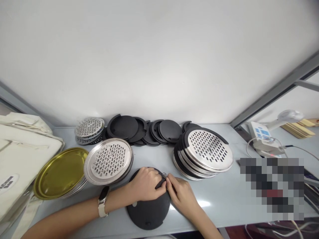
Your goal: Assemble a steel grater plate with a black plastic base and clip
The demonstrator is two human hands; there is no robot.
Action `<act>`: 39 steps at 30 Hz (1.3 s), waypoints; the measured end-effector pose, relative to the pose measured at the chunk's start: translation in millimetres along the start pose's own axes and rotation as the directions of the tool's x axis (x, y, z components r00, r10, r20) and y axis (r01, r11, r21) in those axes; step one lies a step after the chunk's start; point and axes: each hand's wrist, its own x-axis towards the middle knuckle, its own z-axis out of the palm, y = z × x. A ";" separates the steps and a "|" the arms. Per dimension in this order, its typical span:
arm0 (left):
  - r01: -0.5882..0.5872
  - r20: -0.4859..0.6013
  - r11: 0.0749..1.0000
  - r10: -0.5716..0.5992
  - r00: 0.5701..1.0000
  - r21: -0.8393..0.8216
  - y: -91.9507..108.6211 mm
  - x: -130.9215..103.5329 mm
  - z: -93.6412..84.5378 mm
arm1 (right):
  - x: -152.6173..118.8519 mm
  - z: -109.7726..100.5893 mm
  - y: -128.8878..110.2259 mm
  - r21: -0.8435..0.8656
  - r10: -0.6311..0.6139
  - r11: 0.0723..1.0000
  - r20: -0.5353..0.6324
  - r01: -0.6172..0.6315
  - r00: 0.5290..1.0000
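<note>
A black round disc (148, 214) lies on the grey table at the front middle. My left hand (147, 184) rests across its upper part, fingers curled and closed on the disc near its right edge. At that edge my right hand (180, 192) pinches a small metal wire loop (164, 176) between thumb and fingers. The loop's lower part is hidden by the fingertips. Left of the disc is a silver perforated grater plate (109, 161), on top of further round pieces. On the right stands a stack of silver grater plates in black rims (209, 149).
Gold round lids (61, 172) are stacked at the left beside a cream bag (22, 142). Several black round holders (124, 127) line the wall, with small grater discs (89, 127) at their left end. A white device with blue buttons (260, 132) and cables occupies the right.
</note>
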 end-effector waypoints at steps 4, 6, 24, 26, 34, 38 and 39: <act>0.004 -0.003 1.000 -0.004 1.000 0.001 0.3 0.1 -0.3 | -0.1 -0.2 -0.8 0.012 0.030 0.999 -0.005 -0.030 1.000; 0.003 -0.003 1.000 -0.003 1.000 0.004 0.3 0.2 -0.4 | -0.3 0.2 -0.6 0.013 0.031 0.999 -0.005 -0.031 1.000; 0.014 -0.002 1.000 -0.014 1.000 0.012 1.0 -0.2 -0.7 | -0.7 1.2 2.1 -0.012 -0.016 1.000 -0.021 0.016 1.000; 0.009 -0.001 1.000 -0.009 1.000 0.009 0.5 0.1 0.0 | -0.7 1.2 2.6 -0.017 -0.025 1.000 -0.027 0.024 0.999; 0.018 0.015 1.000 -0.019 1.000 0.016 0.7 0.0 0.2 | -0.7 1.6 4.9 0.004 0.012 1.000 0.022 -0.012 1.000; 0.027 0.007 1.000 -0.027 1.000 0.011 1.3 -1.1 0.3 | -0.2 1.6 5.1 0.025 0.020 0.999 0.033 -0.021 0.999; 0.028 0.006 1.000 -0.028 1.000 0.011 1.4 -1.3 0.4 | -0.2 1.7 5.2 0.029 0.021 0.999 0.034 -0.022 0.999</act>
